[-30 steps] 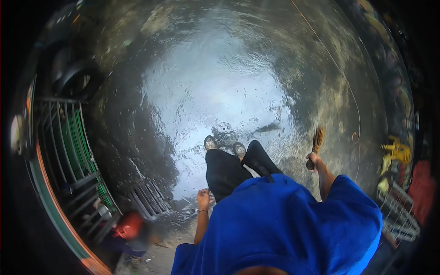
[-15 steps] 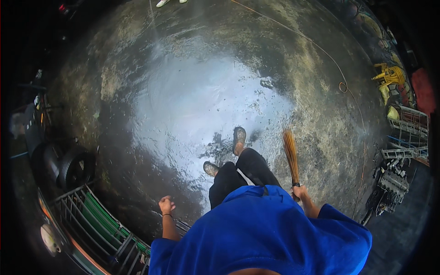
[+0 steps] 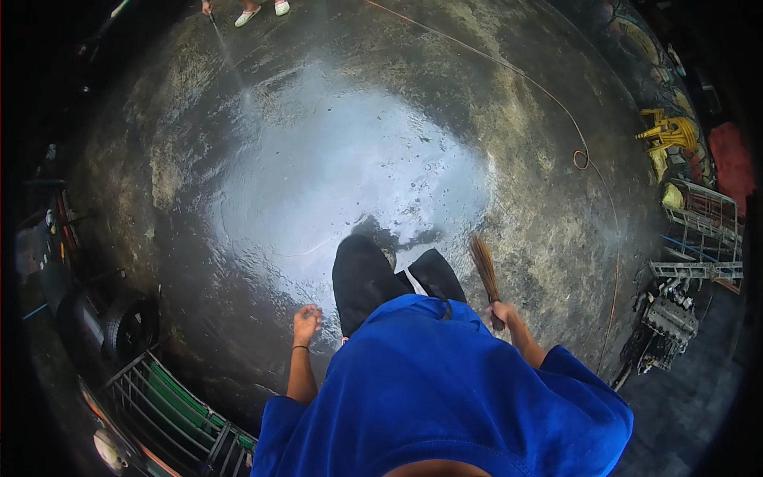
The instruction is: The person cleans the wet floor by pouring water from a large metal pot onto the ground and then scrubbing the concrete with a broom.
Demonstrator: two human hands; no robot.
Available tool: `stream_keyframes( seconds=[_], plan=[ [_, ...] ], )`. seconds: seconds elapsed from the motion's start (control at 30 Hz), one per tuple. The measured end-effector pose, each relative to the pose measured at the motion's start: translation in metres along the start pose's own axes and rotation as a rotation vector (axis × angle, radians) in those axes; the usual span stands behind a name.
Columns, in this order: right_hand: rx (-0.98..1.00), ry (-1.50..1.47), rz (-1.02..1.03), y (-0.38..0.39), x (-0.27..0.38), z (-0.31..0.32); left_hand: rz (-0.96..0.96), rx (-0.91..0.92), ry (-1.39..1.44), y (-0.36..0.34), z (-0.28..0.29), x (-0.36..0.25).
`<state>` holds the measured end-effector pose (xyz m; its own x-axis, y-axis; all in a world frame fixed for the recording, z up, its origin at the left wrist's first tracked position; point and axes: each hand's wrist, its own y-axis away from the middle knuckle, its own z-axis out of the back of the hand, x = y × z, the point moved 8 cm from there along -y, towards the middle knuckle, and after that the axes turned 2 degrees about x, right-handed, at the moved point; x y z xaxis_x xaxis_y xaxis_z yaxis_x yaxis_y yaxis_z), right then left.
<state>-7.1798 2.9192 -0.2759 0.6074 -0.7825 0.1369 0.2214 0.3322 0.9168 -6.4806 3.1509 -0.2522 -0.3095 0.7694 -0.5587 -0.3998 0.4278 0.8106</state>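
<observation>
My right hand [image 3: 502, 312] is closed round the dark grip of a short brown hand broom [image 3: 484, 266]. The broom's bristles spread away from me, above the concrete floor or close to it; contact is hard to judge. Out to my other side, my left hand [image 3: 307, 323] hangs empty over the wet floor, its fingers loosely bent and a little apart. A dark band circles that wrist. Between my hands are my legs in black trousers [image 3: 366, 278], one knee raised, and my feet are mostly hidden.
A wet, shiny patch [image 3: 342, 159] covers the middle floor. At the far left another person's hand [image 3: 207, 7] holds a spraying wand. A thin hose [image 3: 548, 93] loops across the right. Tyres [image 3: 129, 324] and a metal rack [image 3: 167, 401] stand left; engine parts [image 3: 669, 322] lie right.
I have stepped forward, and my raised knee now hides my feet. My left hand has swung forward and inward. The other person's hand and spraying wand have come into view.
</observation>
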Motion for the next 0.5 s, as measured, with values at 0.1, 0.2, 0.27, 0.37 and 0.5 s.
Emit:
stream_keyframes(
  seconds=[0.1,0.2,0.27,0.37,0.5],
  plan=[
    [-0.134,0.092,0.056,0.001,0.136,0.044,0.106,0.129,-0.036,-0.01,-0.046,0.021],
    [-0.301,0.262,0.182,-0.002,0.279,0.101,0.082,0.2,-0.18,-0.034,-0.082,0.026],
    [-0.273,0.397,0.249,-0.004,0.392,0.089,0.067,0.127,-0.141,-0.061,-0.051,0.029],
    [-0.362,0.433,0.244,-0.01,0.487,0.136,0.092,0.16,-0.078,-0.113,-0.08,-0.059],
    [-0.334,0.346,0.198,-0.046,0.568,0.158,0.166,0.131,-0.152,-0.215,-0.067,-0.244]
  ],
)
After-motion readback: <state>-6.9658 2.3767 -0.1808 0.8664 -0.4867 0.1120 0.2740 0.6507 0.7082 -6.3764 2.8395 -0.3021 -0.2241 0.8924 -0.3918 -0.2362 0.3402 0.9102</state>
